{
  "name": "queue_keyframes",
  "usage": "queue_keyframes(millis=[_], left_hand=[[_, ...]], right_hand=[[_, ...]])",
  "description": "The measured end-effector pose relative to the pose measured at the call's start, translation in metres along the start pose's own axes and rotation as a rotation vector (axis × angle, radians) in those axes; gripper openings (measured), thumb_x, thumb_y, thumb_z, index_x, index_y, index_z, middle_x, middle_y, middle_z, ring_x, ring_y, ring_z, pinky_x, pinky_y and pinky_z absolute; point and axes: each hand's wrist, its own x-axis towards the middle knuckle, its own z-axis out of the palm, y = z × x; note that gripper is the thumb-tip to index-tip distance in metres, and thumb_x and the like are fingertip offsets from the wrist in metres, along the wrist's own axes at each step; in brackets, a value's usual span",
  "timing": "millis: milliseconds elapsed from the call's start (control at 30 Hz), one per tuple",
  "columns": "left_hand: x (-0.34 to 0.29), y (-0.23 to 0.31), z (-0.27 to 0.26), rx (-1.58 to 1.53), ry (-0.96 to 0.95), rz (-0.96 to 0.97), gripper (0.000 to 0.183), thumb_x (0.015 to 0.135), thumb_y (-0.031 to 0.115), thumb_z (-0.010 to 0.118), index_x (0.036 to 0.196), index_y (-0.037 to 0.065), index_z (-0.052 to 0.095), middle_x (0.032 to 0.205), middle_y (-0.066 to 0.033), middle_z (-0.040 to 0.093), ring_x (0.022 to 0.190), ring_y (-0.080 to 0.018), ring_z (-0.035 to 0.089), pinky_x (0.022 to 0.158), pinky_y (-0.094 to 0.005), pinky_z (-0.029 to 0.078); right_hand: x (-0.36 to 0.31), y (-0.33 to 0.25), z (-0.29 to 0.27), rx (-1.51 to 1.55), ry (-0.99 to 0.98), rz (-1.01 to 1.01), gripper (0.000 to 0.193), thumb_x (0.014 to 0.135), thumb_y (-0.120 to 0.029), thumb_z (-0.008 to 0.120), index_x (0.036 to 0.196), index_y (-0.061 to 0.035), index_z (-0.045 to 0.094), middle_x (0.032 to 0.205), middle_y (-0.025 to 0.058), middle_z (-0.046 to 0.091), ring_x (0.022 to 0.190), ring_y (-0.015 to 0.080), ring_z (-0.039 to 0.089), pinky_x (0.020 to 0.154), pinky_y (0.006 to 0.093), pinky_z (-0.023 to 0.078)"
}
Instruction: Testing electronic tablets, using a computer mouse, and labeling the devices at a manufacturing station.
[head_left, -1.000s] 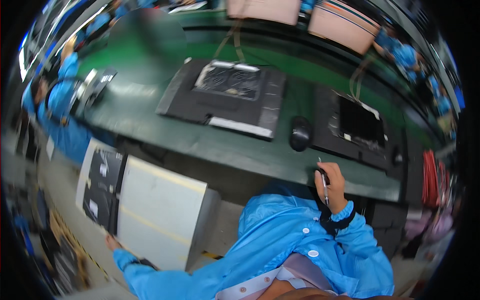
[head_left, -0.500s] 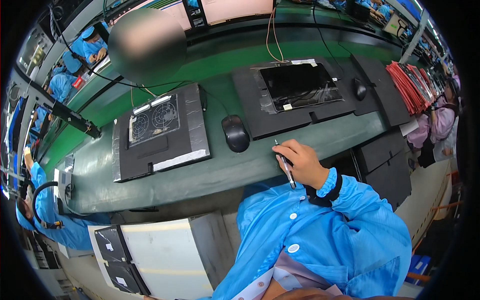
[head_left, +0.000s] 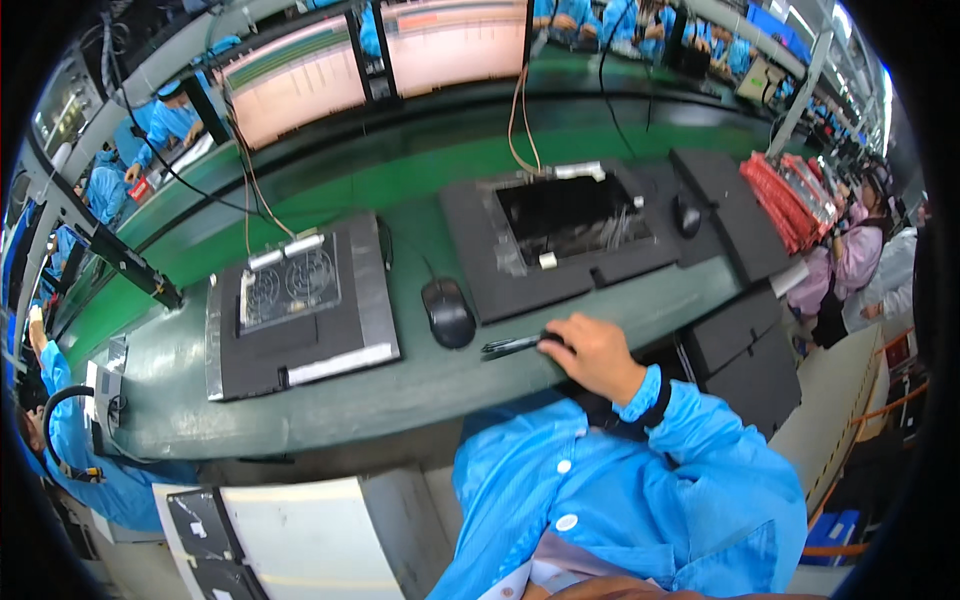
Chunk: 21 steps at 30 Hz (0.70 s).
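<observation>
My right hand (head_left: pixel 598 355), in a blue sleeve with a black band at the wrist, is just over the near part of the green bench. Its fingers are closed on one end of a dark pen (head_left: pixel 510 347), which points to the left and lies roughly level. Just beyond the pen's tip sits a black computer mouse (head_left: pixel 449 313). Behind the hand, a dark display panel (head_left: pixel 565 215) is taped onto a black foam pad (head_left: pixel 545 285). My left hand does not show.
At the left, another black pad (head_left: pixel 345 335) carries a clear sheet with circle patterns (head_left: pixel 290 285). A second mouse (head_left: pixel 686 217) and red sleeves (head_left: pixel 780 205) are at the right. Two monitors (head_left: pixel 455 45) stand behind. A white-topped box (head_left: pixel 300 530) stands below the bench edge. Co-workers sit around.
The pen has swung from pointing back toward me to pointing left. The whole view has shifted, so the bench things sit lower in it and the monitors show more fully.
</observation>
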Motion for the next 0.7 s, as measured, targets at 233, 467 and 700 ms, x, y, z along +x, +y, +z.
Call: queue_keyframes(millis=[233, 467, 700], left_hand=[[0.004, 0.001, 0.018, 0.039, 0.024, -0.024, 0.028, 0.098, 0.026, 0.058, 0.11, 0.003, 0.067, 0.106, -0.0157, 0.069, 0.097, -0.0307, 0.063, 0.089, -0.0437, 0.051], [0.006, 0.003, 0.02, 0.072, 0.053, -0.006, 0.027, 0.098, 0.026, 0.057, 0.109, 0.003, 0.067, 0.106, -0.0164, 0.069, 0.097, -0.0314, 0.064, 0.089, -0.0439, 0.051], [0.005, -0.001, 0.016, 0.101, 0.082, 0.017, 0.026, 0.098, 0.025, 0.057, 0.107, 0.003, 0.067, 0.105, -0.017, 0.069, 0.096, -0.0322, 0.064, 0.089, -0.0442, 0.051]], right_hand=[[0.005, -0.002, 0.006, -0.056, 0.023, -0.085, 0.024, 0.085, -0.025, 0.077, 0.1, -0.0085, 0.07, 0.078, 0.008, 0.06, 0.067, 0.0282, 0.065, 0.058, 0.039, 0.052], [0.005, 0.001, 0.006, -0.05, 0.027, -0.094, 0.02, 0.086, -0.021, 0.076, 0.1, -0.0083, 0.07, 0.078, 0.0068, 0.06, 0.064, 0.0266, 0.065, 0.056, 0.0379, 0.051], [0.003, 0.003, 0.009, -0.052, 0.073, -0.095, 0.017, 0.086, -0.018, 0.074, 0.097, -0.0066, 0.07, 0.078, 0.008, 0.058, 0.062, 0.0272, 0.064, 0.054, 0.0386, 0.05]])
